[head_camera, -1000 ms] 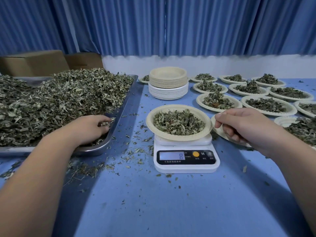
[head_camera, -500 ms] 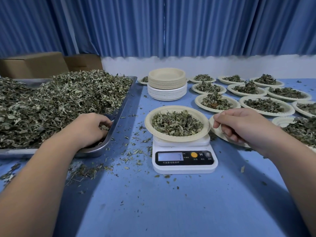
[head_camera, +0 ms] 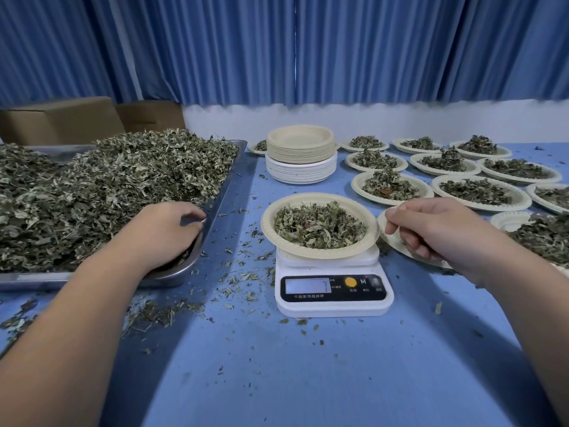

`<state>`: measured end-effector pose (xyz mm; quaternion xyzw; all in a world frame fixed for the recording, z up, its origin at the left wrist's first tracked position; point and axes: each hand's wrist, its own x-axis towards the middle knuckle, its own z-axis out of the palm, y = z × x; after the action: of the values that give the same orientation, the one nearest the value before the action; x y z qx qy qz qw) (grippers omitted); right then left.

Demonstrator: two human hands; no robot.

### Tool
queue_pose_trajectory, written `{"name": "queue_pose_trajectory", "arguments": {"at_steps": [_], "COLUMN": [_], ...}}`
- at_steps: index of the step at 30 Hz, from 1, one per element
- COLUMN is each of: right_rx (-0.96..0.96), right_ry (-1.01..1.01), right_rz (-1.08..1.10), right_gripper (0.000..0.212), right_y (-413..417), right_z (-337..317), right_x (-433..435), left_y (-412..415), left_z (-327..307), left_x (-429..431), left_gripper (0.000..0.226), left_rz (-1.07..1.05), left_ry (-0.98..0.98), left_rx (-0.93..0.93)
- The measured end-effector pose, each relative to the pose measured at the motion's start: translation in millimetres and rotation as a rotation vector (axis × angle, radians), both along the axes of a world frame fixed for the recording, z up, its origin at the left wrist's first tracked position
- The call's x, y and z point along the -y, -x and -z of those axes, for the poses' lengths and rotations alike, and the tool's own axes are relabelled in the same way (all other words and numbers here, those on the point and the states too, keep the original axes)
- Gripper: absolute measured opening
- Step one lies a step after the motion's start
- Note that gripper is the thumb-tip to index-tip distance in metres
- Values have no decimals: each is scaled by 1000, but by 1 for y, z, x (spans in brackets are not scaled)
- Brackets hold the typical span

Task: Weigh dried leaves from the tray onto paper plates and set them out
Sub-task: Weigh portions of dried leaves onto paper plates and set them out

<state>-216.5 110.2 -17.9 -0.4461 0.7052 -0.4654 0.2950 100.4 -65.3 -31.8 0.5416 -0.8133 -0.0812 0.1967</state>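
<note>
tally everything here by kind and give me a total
metal tray: 1
scale: 1
cardboard boxes: 2
stack of empty plates: 1
plates of leaves: 11 plainly in view, counting the one on the scale
total: 16, leaving out the half-hidden plates at the right, too covered to sort

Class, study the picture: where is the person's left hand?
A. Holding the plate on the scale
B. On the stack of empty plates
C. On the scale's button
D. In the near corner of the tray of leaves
D: the left hand curls into the leaves at the near corner of the tray, left of the scale.
</note>
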Motion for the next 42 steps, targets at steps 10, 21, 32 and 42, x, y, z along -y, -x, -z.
{"name": "queue_pose_trajectory", "arguments": {"at_steps": [10,21,32,42], "right_rx": [-27,-33,207,296], "right_ry": [-11,-11,130,251], "right_rz": [104,54,124,231], "right_gripper": [25,25,8,27], "right_y": [4,-5,-14,18], "right_z": [9,10,13,-18], "right_x": [6,7,4,-85], "left_y": [50,79,80,122], "left_z": [-8,7,-2,-11], "left_x": [-52,-70,-84,-143], "left_gripper": [17,19,31,22], "left_rz": [87,53,188,398], "left_ry": [223,-387,-503,-636], "left_rx": [-497,-599,-989,-1197]}}
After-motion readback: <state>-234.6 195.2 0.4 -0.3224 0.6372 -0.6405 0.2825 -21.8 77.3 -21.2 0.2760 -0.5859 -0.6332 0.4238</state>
